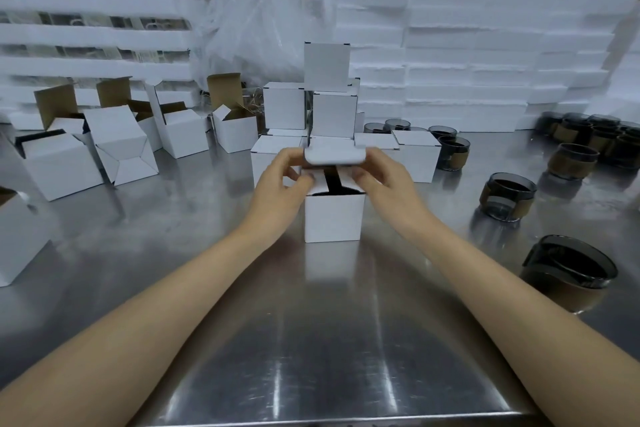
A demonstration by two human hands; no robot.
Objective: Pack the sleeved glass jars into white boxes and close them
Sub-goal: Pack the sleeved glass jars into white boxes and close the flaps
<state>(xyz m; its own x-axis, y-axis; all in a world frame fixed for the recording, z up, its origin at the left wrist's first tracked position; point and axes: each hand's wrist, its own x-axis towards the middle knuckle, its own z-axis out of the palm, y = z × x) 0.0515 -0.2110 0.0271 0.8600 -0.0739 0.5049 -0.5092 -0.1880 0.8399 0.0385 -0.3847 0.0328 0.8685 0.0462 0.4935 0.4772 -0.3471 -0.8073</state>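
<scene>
Closest to us, the steel tabletop (311, 350) runs bare under both forearms, and at its middle sits the white box (333, 217) we're closing. Our left hand (282, 184) has its fingers curled at the left side flap and the lid's edge, our right hand (382, 175) pinches the lid's right edge, and between them the top lid (334, 153) is bent over, not yet tucked. A dark gap shows between the side flaps, so we judge a jar is inside, though we can't make it out. The risk here: if the tuck tab catches on a side flap or the jar rim, the lid will buckle or crease instead of seating; pressing unevenly could skid the box on this slick metal. To the right, loose sleeved glass jars (507, 196) wait, one at the near right edge. Just beyond the hands, a stack of closed boxes (330, 107) stands close enough to be knocked. Left, open empty boxes (121, 146); behind everything, white foam slabs (467, 55).
</scene>
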